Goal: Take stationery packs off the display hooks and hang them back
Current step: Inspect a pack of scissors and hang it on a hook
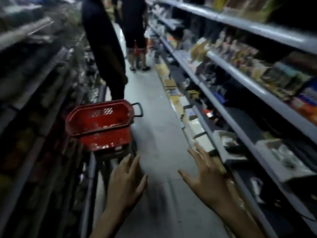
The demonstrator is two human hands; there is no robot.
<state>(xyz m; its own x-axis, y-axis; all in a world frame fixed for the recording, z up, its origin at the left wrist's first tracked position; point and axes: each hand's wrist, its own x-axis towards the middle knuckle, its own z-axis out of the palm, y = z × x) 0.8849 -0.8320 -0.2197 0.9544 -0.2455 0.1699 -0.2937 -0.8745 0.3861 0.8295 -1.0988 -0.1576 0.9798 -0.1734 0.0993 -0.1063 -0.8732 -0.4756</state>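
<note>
Both hands are held out low over the aisle floor (154, 121), palms down. The left hand (126, 182) and the right hand (205, 177) each have their fingers spread and straight, holding nothing and touching nothing. The packs (85, 73) hang on the display along the left side of the aisle, farther off than the hands and well apart from them. They are too blurred to tell what kind they are. Just beyond the left hand, against that left display, sits a stack of red shopping baskets (99, 121) with a black handle at its far right end. On the right run long grey shelves (240, 78) crowded with goods, with white boxes (228, 148) on a low shelf near the right hand. Farther down stand a person in dark clothes (103, 48) and a second person (133, 23) beyond.
</note>
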